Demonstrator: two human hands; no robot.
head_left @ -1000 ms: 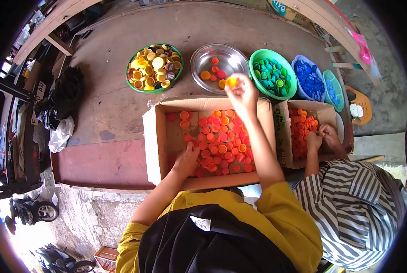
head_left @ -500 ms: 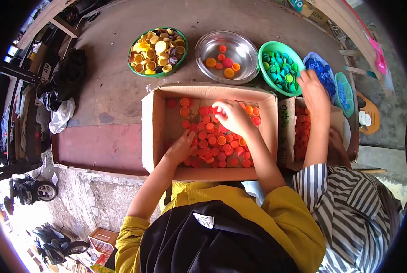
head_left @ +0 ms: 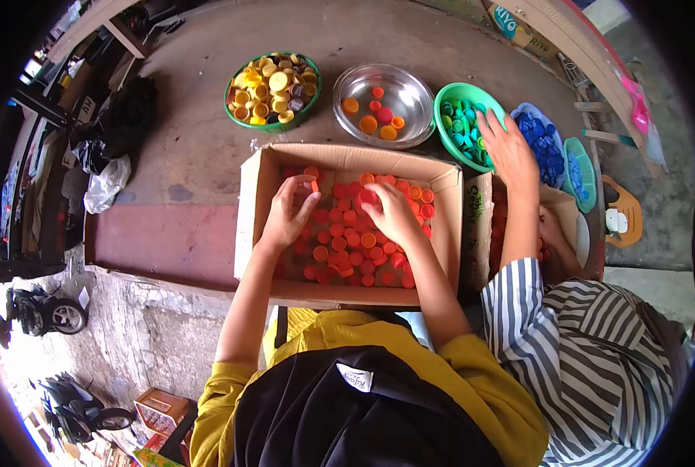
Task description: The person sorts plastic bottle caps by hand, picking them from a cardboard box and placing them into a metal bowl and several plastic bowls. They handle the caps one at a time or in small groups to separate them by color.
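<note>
Orange cap [head_left: 315, 186] pinched between thumb and fingers of half-curled left hand [head_left: 291, 210]; red cap [head_left: 369, 198] held in loosely curled right hand [head_left: 386, 210]. Both hands placed over cardboard box [head_left: 347, 293] of red and orange caps. Beyond them, a few caps contained in metal bowl [head_left: 409, 97].

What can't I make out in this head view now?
Head view:
- right hand: palm hidden by its back
- large box: lowest caps hidden by upper ones
- small box: part hidden by co-worker's raised arm
- white label: smallest print too small
</note>
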